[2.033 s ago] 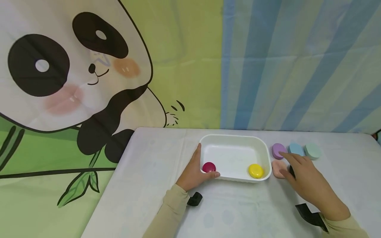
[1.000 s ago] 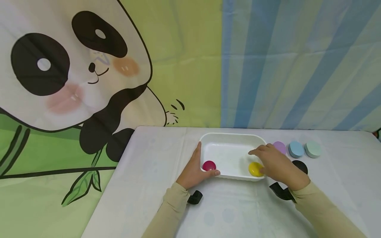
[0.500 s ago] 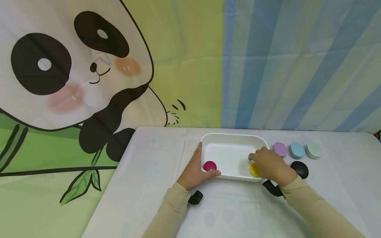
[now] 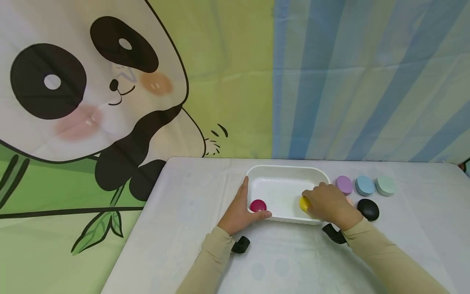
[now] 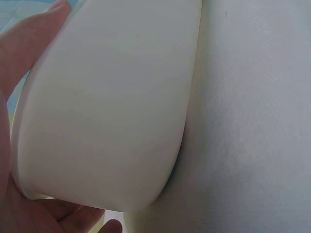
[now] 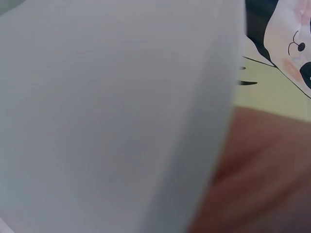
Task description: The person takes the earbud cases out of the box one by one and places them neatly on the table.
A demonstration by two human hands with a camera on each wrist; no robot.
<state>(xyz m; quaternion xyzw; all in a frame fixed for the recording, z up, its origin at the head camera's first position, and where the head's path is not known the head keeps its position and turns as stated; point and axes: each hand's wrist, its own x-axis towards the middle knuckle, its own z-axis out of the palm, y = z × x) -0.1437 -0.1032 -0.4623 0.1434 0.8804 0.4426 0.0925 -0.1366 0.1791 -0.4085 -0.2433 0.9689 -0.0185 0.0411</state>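
Observation:
A white rectangular tray (image 4: 282, 194) lies on the table in the head view. My left hand (image 4: 238, 214) grips its left front corner, thumb over the front rim and fingers along the left side. The left wrist view shows the tray's outer wall (image 5: 107, 107) close up, with the thumb (image 5: 34, 41) at its rim. Inside the tray, a glossy crimson disc (image 4: 258, 205) sits near that thumb. My right hand (image 4: 330, 203) reaches over the tray's right side and pinches a glossy yellow disc (image 4: 304, 203), partly hidden by the fingers. The tray's wall (image 6: 112, 111) fills most of the right wrist view.
Right of the tray, purple (image 4: 344, 185), light blue (image 4: 364, 185) and mint (image 4: 385, 186) discs stand in a row. In front of them lie a black disc (image 4: 368, 210) and a peach one (image 4: 350, 201), mostly hidden by my right hand. A patterned cloth (image 4: 235, 81) hangs behind the table.
My right hand has moved left from the peach disc into the tray and taken hold of the yellow disc, which has shifted slightly left. My left hand has stayed on the tray.

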